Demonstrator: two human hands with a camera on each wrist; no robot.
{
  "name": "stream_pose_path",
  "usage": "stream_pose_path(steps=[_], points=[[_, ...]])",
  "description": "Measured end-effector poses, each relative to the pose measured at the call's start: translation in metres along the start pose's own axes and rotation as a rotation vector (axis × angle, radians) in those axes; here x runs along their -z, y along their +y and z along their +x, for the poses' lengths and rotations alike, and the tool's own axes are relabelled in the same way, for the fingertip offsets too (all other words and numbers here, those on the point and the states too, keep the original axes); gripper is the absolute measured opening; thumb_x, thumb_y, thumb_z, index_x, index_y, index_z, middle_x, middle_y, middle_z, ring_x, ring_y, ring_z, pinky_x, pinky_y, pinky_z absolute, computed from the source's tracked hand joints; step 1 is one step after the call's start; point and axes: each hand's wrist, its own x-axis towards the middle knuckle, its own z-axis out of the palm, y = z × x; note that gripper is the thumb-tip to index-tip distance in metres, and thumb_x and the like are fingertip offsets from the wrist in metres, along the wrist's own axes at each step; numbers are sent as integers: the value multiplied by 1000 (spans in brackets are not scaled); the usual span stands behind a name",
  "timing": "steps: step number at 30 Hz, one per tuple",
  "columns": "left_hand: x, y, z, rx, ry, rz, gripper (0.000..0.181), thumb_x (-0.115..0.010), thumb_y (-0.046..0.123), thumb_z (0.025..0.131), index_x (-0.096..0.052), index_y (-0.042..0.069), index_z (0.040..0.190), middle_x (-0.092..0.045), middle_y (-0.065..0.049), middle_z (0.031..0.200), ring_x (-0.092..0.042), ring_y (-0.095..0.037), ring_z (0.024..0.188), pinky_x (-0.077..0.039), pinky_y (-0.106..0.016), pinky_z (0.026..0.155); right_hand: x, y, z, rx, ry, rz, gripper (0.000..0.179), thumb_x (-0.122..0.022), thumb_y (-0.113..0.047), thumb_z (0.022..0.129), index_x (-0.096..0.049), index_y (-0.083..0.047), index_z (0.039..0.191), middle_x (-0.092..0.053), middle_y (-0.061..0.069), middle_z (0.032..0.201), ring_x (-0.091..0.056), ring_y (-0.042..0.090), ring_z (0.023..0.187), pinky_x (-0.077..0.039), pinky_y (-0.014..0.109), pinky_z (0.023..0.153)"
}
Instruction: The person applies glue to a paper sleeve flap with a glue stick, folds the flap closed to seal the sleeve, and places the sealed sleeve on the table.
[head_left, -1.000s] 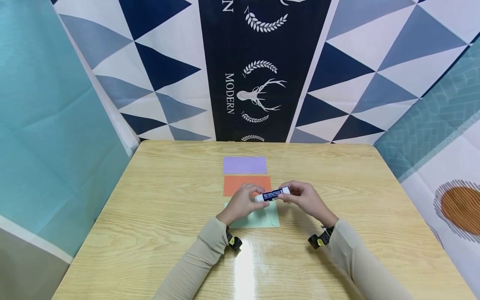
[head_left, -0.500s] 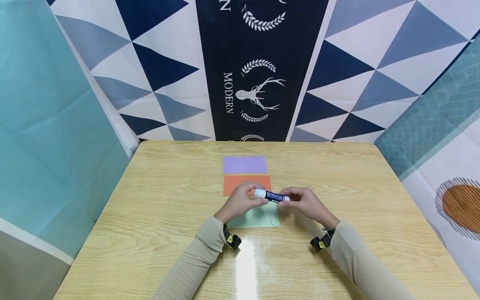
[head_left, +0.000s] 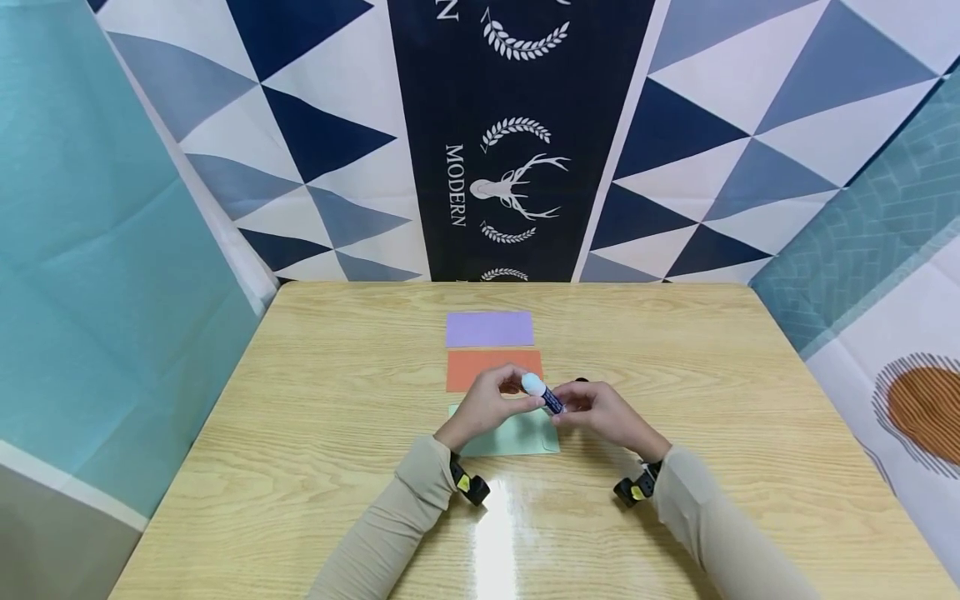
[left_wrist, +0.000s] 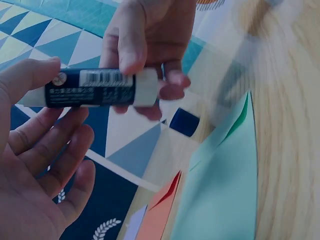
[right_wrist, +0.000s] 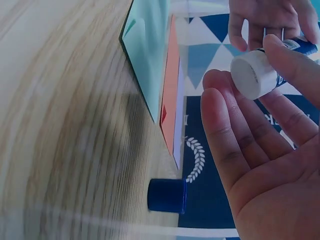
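Both hands hold a glue stick [head_left: 552, 402] with a dark blue label, in front of me above the envelopes. My left hand [head_left: 491, 406] pinches it near its uncapped, pale end, thumb on one side and fingers on the other. At the white base end, my right hand [head_left: 611, 414] pinches it; in the right wrist view the thumb presses the tube beside that white base [right_wrist: 254, 75]. The stick is tilted in the head view, pale end away from me. Beneath the hands lies a mint green envelope [head_left: 517, 437], partly covered by the left hand.
An orange envelope [head_left: 491, 364] and a purple envelope [head_left: 489, 329] lie in a column behind the green one on the wooden table [head_left: 337, 367]. A dark blue cap [right_wrist: 167, 195] stands on the table, mostly hidden behind the right hand in the head view.
The glue stick has swung from nearly level to a steeper tilt, its pale end turning up and away. The right hand has lowered slightly, and the dark cap now shows behind it.
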Motion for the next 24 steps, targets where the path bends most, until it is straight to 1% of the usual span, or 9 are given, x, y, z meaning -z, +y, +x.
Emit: stream_pose_path(steps=[3,5,8,14,17,20,24], points=[[-3,-1,0,-5,-6,-54,26,-73,17,88,-67,3,109,-69,-14,104,-63,-12,91,-52,-25,83,-2,0,1,4,-1,7,31,-75,-13,85,-69,0,112,-69,15,100,-60,8,80,-52,22,71],[-4,-2,1,4,-1,-70,26,-73,18,88,-68,4,110,-70,-15,104,-63,-10,90,-52,-23,81,-2,0,1,8,1,9,31,-75,-13,85,-69,0,112,-69,15,100,-60,9,80,-52,22,71],[-5,-4,1,14,2,-89,26,-73,17,88,-70,4,111,-71,-15,105,-63,-8,90,-52,-22,79,-2,-1,1,8,10,11,31,-75,-14,85,-69,1,112,-69,16,100,-60,9,80,-52,22,71],[-5,-5,2,-19,-9,-104,21,-72,14,88,-72,2,105,-71,-18,101,-62,-10,85,-52,-22,77,-3,-4,2,9,-8,46,33,-74,-14,86,-67,2,114,-68,18,104,-62,8,82,-53,22,73],[-4,-5,2,-31,-7,-106,22,-72,14,88,-72,2,106,-72,-18,102,-62,-8,83,-52,-23,77,-3,-3,3,3,-28,62,35,-73,-15,88,-66,3,117,-68,18,105,-63,8,83,-54,23,74],[-2,-5,3,-32,0,-106,25,-72,16,88,-72,3,109,-73,-16,106,-66,-8,86,-53,-23,79,-1,-1,3,-3,-62,59,37,-70,-17,90,-65,4,120,-69,19,103,-64,8,83,-53,22,73],[-1,-5,3,-27,1,-102,28,-72,19,88,-72,4,112,-73,-14,112,-70,-15,96,-53,-25,85,2,3,1,-4,-144,93,37,-64,-17,95,-62,7,122,-70,24,103,-67,9,86,-55,21,77]])
